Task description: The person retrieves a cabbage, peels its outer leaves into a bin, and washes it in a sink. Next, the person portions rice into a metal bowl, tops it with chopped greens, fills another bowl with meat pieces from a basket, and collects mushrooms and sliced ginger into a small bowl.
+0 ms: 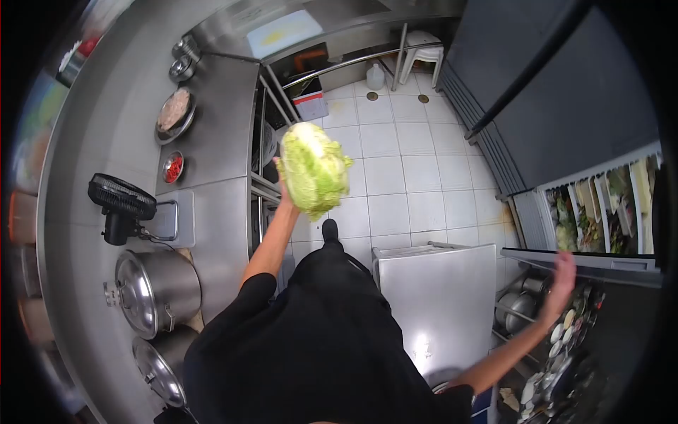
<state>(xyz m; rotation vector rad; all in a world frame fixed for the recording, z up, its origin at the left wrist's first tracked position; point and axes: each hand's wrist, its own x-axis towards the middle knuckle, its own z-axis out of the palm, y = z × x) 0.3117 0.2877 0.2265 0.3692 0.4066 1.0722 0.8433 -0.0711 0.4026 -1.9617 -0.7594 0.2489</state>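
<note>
My left hand [282, 185] holds a pale green napa cabbage [314, 169] out in front of me, above the tiled floor. Most of that hand's fingers are hidden behind the cabbage. Out to the right, my right hand [560, 284] has its fingers stretched out and holds nothing that I can see. It is beside the edge of the fridge door [586, 260], slightly blurred; whether it touches the door I cannot tell. Behind that edge the fridge stands open, with leafy vegetables [600, 208] in it.
A steel counter [215, 134] on the left carries a bowl of cut red pieces [173, 167], a dish of pale food [175, 109], a black fan [121, 201] and lidded pots [159, 290]. A steel-topped table [438, 304] stands at my right, a white stool [424, 53] at the back.
</note>
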